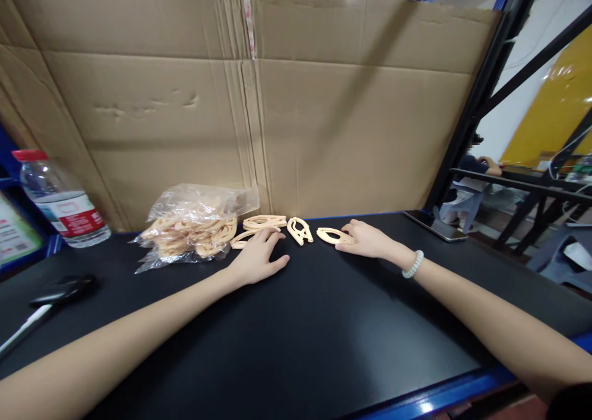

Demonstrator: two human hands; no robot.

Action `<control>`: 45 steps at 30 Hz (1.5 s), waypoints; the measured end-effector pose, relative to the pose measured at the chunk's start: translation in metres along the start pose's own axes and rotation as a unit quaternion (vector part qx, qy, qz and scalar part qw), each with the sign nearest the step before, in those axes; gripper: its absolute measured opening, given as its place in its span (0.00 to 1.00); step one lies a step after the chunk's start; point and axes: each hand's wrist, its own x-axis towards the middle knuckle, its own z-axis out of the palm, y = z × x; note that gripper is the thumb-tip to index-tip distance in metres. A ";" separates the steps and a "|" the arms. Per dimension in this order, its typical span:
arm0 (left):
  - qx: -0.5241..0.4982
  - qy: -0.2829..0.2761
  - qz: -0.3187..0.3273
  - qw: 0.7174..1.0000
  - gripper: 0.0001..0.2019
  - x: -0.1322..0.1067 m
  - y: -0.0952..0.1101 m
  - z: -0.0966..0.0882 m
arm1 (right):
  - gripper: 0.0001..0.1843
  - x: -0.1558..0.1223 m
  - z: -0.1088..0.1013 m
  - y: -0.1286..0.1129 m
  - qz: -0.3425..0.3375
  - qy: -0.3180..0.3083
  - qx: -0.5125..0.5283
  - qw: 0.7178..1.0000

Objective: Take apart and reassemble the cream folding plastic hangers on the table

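My left hand [257,258] rests palm down with its thumb spread and its fingertips at a flat beige piece [241,240] that looks like a folded travel hanger. More such folding hangers [264,222] lie just beyond it. One folding hanger [300,230], partly spread, sits between my hands. On the right, my right hand [366,240], with a bead bracelet at the wrist, has thumb and fingers closed around the right end of another folding hanger [329,235]. A clear plastic bag [192,222] full of the same beige pieces lies left of my left hand.
A water bottle [67,204] with a red cap stands at the left, behind a black computer mouse-like object [63,289] and white cable. A phone [435,225] lies at the table's back right. Cardboard [351,118] walls off the back. Another person [476,164] sits beyond the frame.
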 end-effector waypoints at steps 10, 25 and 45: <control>0.024 0.036 0.026 0.999 0.18 0.001 -0.003 0.001 | 0.22 0.000 0.001 -0.007 0.027 0.005 0.027 0.999; 0.086 0.010 0.188 0.978 0.17 -0.043 0.062 -0.019 | 0.21 0.005 -0.006 0.008 0.120 0.083 0.281 0.949; -0.238 0.128 -0.105 0.957 0.18 -0.054 0.067 -0.011 | 0.25 -0.043 0.005 -0.085 -0.042 0.012 0.602 0.797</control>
